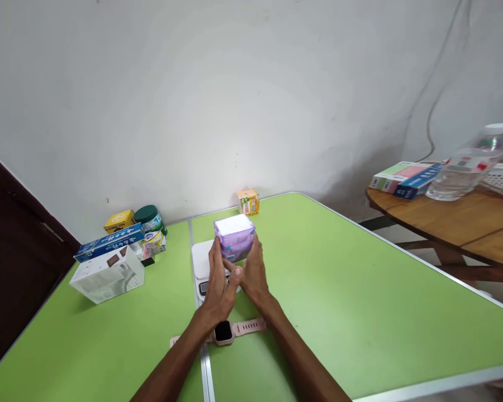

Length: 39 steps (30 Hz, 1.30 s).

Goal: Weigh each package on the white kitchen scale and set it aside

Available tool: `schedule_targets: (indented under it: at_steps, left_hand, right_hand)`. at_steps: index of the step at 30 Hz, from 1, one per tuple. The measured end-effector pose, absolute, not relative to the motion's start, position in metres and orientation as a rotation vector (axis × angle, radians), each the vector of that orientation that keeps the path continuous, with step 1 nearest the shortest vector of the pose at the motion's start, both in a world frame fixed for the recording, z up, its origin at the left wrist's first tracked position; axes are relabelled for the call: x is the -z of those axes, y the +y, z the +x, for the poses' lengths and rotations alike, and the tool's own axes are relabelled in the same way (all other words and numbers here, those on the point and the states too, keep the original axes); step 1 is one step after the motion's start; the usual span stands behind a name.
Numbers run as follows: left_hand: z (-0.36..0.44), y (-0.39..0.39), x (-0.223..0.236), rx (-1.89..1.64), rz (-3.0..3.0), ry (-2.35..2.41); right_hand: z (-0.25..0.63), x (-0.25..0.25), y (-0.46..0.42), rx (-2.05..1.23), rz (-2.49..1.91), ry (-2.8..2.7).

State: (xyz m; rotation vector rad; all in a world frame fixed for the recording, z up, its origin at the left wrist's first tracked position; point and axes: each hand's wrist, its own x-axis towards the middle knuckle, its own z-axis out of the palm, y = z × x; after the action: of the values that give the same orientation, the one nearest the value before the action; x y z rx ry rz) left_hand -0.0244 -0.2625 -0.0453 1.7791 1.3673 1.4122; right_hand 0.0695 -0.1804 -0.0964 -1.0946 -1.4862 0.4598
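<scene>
A purple and white soft pack, seemingly of tissues or pads (237, 243), is held between my two hands above the table. My left hand (221, 282) grips its left side, and my right hand (254, 271) grips its right side. Beneath the pack and partly hidden by my hands lies a white kitchen scale (200, 259) with a small dark display. Nearer to me, a smartwatch with a pink strap (223, 332) lies flat on the table, partly covered by my left forearm.
On the green folding table (339, 290), a white box (109, 276), a blue toothpaste box (111, 243), a yellow box (119, 221) and a green-lidded jar (148, 216) cluster at left. A small orange box (248, 202) stands by the wall. A wooden table (456, 223) at right bears a plastic bottle (465, 167).
</scene>
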Motion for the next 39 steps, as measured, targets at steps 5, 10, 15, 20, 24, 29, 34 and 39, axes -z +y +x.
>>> schedule_targets:
  at_steps: [5, 10, 15, 20, 24, 29, 34, 39]
  left_hand:
    - [0.032, -0.213, 0.035, -1.266, 1.805, 1.221]
    - [0.087, -0.156, 0.057, -1.097, 1.761, 1.200]
    - [0.118, -0.107, 0.076, -1.033, 1.821, 1.203]
    - [0.125, -0.056, 0.078, -1.081, 1.778, 1.292]
    - [0.123, -0.022, 0.087, -1.105, 1.732, 1.357]
    - [0.116, 0.007, 0.100, -0.972, 1.707, 1.462]
    - [0.111, 0.026, 0.108, -1.026, 1.679, 1.500]
    - [0.110, 0.025, 0.114, -1.005, 1.697, 1.483]
  right_hand:
    - [0.141, 0.091, -0.148, -0.346, -1.194, -1.375]
    - [0.202, 0.110, -0.111, -0.395, -1.354, -1.318]
    - [0.226, 0.123, -0.069, -0.438, -1.399, -1.267]
    - [0.222, 0.127, -0.017, -0.477, -1.429, -1.252]
    - [0.209, 0.135, 0.027, -0.452, -1.519, -1.258]
    - [0.193, 0.145, 0.071, -0.420, -1.537, -1.279]
    - [0.189, 0.151, 0.088, -0.358, -1.546, -1.388]
    - [0.195, 0.148, 0.084, -0.342, -1.592, -1.448]
